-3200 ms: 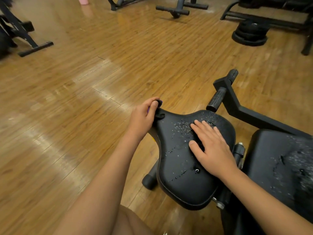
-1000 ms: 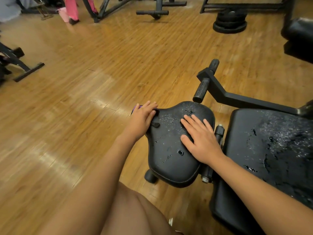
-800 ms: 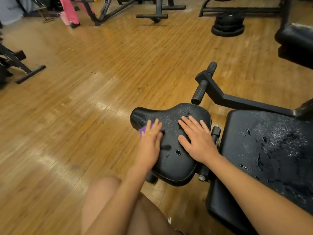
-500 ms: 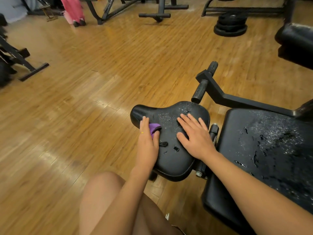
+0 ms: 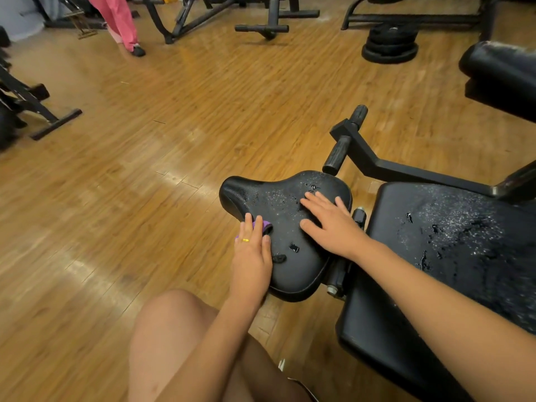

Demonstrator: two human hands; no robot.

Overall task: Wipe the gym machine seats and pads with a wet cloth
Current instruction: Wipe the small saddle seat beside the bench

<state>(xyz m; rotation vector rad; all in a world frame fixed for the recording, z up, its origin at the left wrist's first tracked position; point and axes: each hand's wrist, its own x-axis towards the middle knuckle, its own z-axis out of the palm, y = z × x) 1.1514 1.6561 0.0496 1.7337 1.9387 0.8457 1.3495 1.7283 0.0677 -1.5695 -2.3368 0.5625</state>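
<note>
Left hand (image 5: 251,256), fingers straight, presses small purple cloth (image 5: 263,226) onto wet black saddle-shaped padded seat (image 5: 278,204), frame centre; right hand (image 5: 330,226) flat, fingers spread, beside.

Support: wood-plank floor (image 5: 174,140) | far right: stacked weight plates (image 5: 390,44) | far centre: machine foot (image 5: 262,28) | left: frame foot (image 5: 55,123) | near right: gym machine (image 5: 406,343), base hidden

Purple cloth (image 5: 266,226) mostly hidden under left hand (image 5: 251,256); big pad (image 5: 449,242) cut by right edge; far-left person (image 5: 121,21) cropped above legs.
</note>
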